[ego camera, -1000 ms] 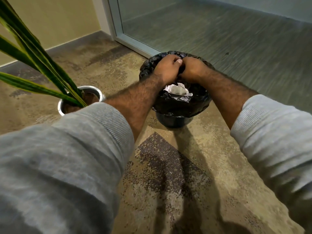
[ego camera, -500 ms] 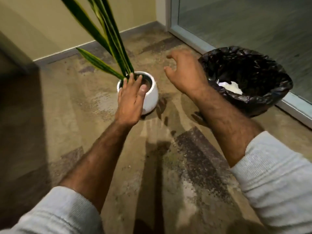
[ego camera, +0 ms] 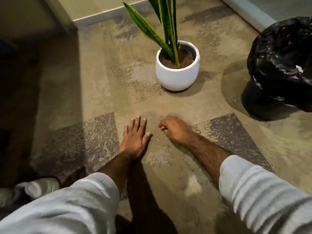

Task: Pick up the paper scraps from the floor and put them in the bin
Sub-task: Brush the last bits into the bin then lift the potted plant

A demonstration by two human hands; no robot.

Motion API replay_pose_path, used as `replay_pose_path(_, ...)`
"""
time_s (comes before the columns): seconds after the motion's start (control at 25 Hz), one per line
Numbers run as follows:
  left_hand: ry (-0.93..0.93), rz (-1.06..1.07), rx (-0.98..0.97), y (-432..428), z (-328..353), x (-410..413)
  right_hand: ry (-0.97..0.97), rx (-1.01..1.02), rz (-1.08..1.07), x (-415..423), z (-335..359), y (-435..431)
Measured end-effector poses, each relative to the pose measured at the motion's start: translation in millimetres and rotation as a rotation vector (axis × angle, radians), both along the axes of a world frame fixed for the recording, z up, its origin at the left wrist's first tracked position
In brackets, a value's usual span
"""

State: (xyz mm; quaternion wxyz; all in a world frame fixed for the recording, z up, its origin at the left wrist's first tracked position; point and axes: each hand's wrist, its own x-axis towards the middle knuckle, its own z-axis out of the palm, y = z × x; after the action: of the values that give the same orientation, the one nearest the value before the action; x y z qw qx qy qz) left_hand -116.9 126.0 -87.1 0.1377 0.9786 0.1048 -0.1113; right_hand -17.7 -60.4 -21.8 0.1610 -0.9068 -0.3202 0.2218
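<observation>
The bin (ego camera: 276,105) stands at the right edge, lined with a black bag, and a bit of white paper (ego camera: 299,68) shows at its mouth. My left hand (ego camera: 135,135) lies low over the carpet, palm down, fingers spread, holding nothing. My right hand (ego camera: 175,130) is beside it, fingers curled downward toward the floor; I cannot see anything held in it. A tiny pale speck (ego camera: 157,140) lies on the carpet between the two hands. No larger paper scraps show on the floor.
A white pot with a tall snake plant (ego camera: 177,68) stands on the carpet ahead, left of the bin. A wall with skirting runs along the back. A glass partition frame (ego camera: 249,12) is at top right. A white shoe (ego camera: 38,186) is at lower left.
Both hands left the bin's mouth and came down to the carpet in front of me. The view swung left and down, so the bin now sits at the right edge.
</observation>
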Motion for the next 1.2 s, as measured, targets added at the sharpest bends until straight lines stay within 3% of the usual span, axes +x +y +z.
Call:
replay_pose_path(0.2,-0.050,0.030,0.076,-3.5,-13.4,2.8,-0.142,0.001,0.037,-17.3,-19.1,-2.5)
replay_pose_path(1.2,-0.042,0.038,0.122,-8.9,-9.7,2.7,-0.188,0.014,0.213,-22.2,-18.1,18.3)
